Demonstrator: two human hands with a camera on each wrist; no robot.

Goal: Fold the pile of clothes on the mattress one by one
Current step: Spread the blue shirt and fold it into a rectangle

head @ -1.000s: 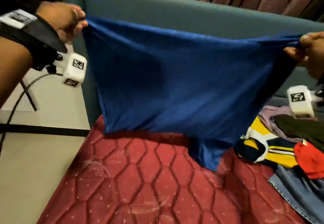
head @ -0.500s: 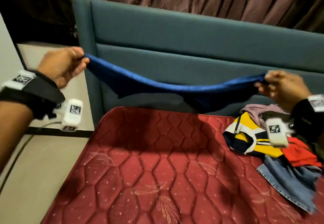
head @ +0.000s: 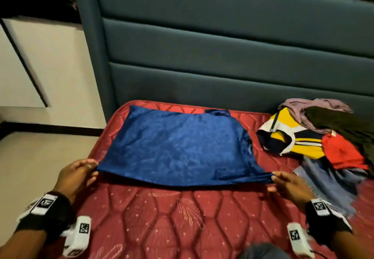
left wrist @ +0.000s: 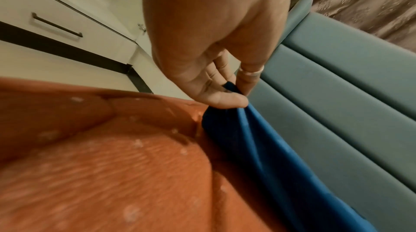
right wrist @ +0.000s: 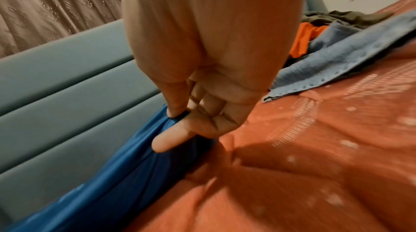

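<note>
We have the blue garment spread on the red quilted mattress near the teal headboard. Our left hand pinches its near left corner, our right hand its near right corner. The unfolded pile sits to the right. No readable writing shows.

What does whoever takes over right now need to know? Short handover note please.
Left hand: pinches the near-left corner of the blue garment.
Right hand: pinches its near-right corner.
Garment lies spread on the red mattress, near edge slightly lifted.
Unfolded pile sits at the right by the headboard.
Done: blue garment laid out. No folded item is visible.
Left: fold it, then the pile, one by one.
</note>
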